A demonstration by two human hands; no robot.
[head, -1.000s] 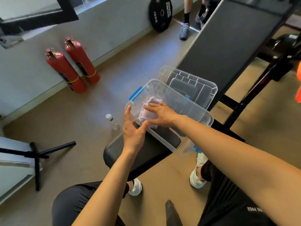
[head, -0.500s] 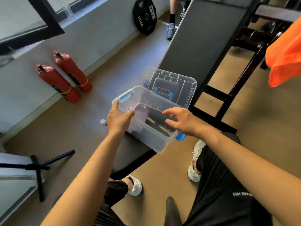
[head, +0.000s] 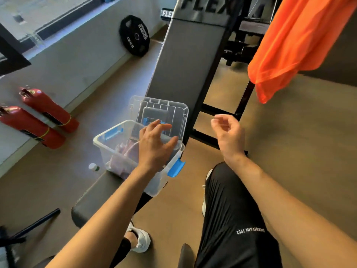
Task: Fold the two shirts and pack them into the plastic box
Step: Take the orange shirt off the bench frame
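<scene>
Gym bench holds plastic box; left hand over it; extinguishers left.

wears black ribbed legwear with white 1952 lettering below the right fingers; white shoe, black sock below the left fingers.

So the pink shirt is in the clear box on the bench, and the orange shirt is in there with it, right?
Not quite. The head view shows the pink shirt in the clear box on the bench, but the orange shirt hangs up at the right, outside it.
</scene>
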